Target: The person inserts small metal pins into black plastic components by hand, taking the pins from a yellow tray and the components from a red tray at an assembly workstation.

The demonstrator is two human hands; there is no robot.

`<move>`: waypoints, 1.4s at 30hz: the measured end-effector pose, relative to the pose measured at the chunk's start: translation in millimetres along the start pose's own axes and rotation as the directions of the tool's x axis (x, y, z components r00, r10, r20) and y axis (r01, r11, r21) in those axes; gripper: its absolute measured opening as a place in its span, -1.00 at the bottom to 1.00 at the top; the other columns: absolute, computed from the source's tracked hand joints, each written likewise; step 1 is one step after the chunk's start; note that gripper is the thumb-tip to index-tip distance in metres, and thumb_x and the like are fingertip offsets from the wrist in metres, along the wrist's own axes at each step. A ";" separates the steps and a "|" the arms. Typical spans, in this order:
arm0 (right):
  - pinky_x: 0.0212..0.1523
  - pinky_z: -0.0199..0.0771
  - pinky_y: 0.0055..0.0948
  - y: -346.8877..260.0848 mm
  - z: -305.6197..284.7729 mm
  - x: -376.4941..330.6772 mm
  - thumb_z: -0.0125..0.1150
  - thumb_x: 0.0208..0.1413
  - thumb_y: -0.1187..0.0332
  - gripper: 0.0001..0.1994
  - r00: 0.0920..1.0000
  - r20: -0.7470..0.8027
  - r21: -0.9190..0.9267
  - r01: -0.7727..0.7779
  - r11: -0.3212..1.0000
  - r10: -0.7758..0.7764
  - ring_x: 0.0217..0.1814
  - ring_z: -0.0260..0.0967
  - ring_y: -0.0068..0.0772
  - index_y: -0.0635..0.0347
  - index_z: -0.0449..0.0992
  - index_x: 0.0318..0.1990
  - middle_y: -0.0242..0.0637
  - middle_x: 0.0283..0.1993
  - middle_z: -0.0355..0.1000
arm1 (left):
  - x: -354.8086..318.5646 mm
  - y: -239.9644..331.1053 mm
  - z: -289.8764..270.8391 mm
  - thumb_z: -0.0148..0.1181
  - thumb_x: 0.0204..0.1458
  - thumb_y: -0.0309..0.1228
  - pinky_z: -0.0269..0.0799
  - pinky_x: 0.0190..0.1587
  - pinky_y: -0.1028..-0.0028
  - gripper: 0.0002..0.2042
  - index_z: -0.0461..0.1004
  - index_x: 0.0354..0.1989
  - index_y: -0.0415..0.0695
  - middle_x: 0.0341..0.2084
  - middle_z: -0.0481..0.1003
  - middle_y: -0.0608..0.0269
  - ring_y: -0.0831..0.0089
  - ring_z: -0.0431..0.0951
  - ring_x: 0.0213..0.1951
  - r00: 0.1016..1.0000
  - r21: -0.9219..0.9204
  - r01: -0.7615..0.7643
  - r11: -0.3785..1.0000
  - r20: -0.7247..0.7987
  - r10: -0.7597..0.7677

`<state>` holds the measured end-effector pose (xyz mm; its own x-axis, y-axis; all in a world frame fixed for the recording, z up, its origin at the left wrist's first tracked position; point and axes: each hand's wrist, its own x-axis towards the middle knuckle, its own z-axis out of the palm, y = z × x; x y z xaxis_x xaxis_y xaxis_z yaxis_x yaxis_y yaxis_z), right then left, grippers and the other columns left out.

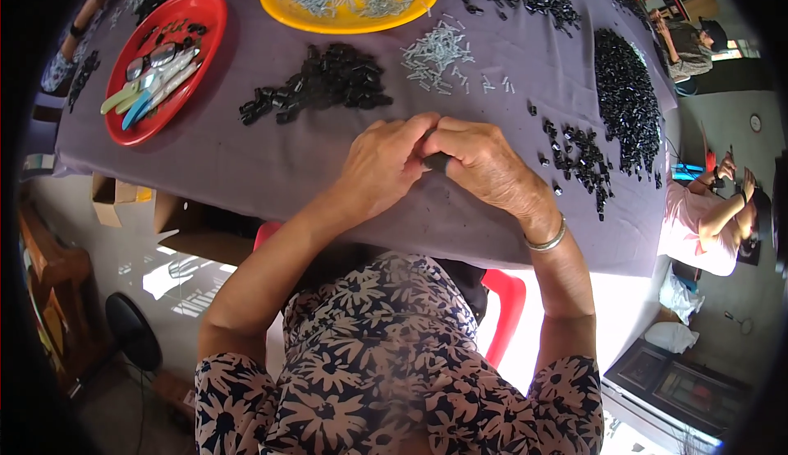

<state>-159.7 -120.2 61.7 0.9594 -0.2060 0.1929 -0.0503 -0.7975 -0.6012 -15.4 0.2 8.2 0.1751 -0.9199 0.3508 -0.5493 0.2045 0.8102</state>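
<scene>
Over the near part of the cloth-covered table, my left hand (382, 163) and my right hand (484, 159) meet, fingers closed together. Between them shows a small black plastic piece (437, 161); its exact kind is partly hidden by my fingers. My right hand pinches it, and my left fingertips press against its other side. Just beyond lies a loose heap of black plastic pieces (328, 81). To the right of that heap is a scatter of small silvery metal pins (439, 52). Black pieces (583, 155) are also strewn to the right of my right hand.
A red tray (215, 24) at the left holds knives with coloured handles and a few small parts. A yellow tray (275, 16) full of silvery pins stands at the far side. Larger black heaps (628, 98) line the table's right. Other people (710, 225) sit beyond the right edge.
</scene>
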 end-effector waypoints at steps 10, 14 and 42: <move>-0.34 0.49 -0.45 0.8 14.9 -6.1 0.27 -0.09 0.63 -0.87 0.948 -0.115 0.293 -0.254 0.922 0.297 -0.40 0.53 -0.33 0.21 0.55 -0.36 -0.26 -0.42 0.53 | -3.9 -5.1 -0.5 0.30 -0.21 -0.72 0.49 -0.21 0.30 -0.35 0.38 0.19 -0.13 -0.37 0.53 0.18 0.26 0.54 -0.34 1.000 0.021 0.020 1.000 0.006 -0.020; -0.34 0.49 -0.41 3.3 17.5 -5.6 0.13 -0.16 0.72 -0.76 0.969 -0.137 0.239 -0.169 0.956 0.206 -0.38 0.52 -0.29 0.20 0.55 -0.34 -0.25 -0.38 0.53 | -3.5 -4.1 -1.4 0.33 -0.21 -0.70 0.50 -0.20 0.29 -0.36 0.39 0.17 -0.14 -0.32 0.53 0.15 0.26 0.55 -0.33 1.000 0.012 0.010 1.000 -0.011 -0.009; -0.28 0.51 -0.38 6.3 28.0 -10.7 0.11 -0.11 0.80 -0.77 0.994 -0.110 0.181 0.025 0.983 -0.005 -0.30 0.54 -0.21 0.26 0.49 -0.34 -0.24 -0.35 0.52 | 4.2 -6.9 -15.1 0.22 -0.19 -0.68 0.45 -0.02 0.16 -0.35 0.33 0.21 -0.13 -0.11 0.55 0.02 -0.04 0.53 -0.10 0.983 -0.024 -0.027 0.999 0.179 0.031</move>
<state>-162.4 -107.1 34.1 0.9233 -0.2628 0.2803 0.0252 -0.6865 -0.7266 1.5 0.0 11.2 0.0089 -0.9581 0.2863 -0.5341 0.2375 0.8114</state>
